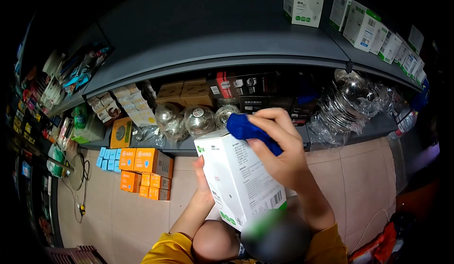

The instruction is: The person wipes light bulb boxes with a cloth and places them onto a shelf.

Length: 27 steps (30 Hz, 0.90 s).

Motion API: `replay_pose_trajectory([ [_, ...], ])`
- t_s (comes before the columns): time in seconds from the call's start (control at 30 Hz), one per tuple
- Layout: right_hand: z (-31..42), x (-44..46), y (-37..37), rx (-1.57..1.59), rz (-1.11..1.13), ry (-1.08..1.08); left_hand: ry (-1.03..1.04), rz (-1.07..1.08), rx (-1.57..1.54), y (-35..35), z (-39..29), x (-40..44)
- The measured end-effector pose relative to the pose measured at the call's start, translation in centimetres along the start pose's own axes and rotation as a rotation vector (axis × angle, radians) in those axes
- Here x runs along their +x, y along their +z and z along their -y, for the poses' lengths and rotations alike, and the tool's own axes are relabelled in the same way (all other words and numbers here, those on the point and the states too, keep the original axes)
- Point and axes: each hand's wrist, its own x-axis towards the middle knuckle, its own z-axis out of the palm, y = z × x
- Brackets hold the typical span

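Note:
A tall white box (222, 174) with green marks and small printed text stands tilted in front of me, above my knees. My left hand (203, 182) grips its left side, the fingers partly hidden behind the box. A crumpled blue cloth (247, 128) is pinched in my right hand (282, 147). The cloth lies at the box's upper edge, apparently touching it. A blurred dark round shape (274, 235) covers part of the view below the box.
Similar white boxes (362, 30) stand on the grey shelf (213, 32) above. On the lower shelf are wrapped metal bowls (347, 108), round metal pots (198, 120) and dark cartons (255, 82). Orange boxes (153, 162) and small blue boxes (109, 160) sit on the tiled floor (132, 216).

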Motion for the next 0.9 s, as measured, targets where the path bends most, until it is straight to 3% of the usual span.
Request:
replay_pose_trajectory([
  [0.37, -0.2, -1.6, 1.7, 0.068, 0.090, -0.082, 0.018, -0.067, -0.033, -1.0, 0.5, -0.1],
  [0.5, 0.8, -2.5, 1.6, 0.102, 0.210, -0.121, 0.021, -0.010, -0.234, -1.7, 0.6, 0.2],
  [0.57, 1.2, -2.7, 1.4, 0.097, 0.259, -0.121, 0.040, -0.057, -0.072, -0.1, -0.1, 0.2],
  [0.67, 1.1, -3.3, 1.7, 0.133, 0.284, -0.123, -0.027, 0.024, -0.234, -2.3, 0.6, 0.6],
  [0.9, 1.2, -3.1, 2.2, -0.049, 0.187, -0.205, 0.010, 0.000, -0.184, -2.3, 0.6, 0.6],
])
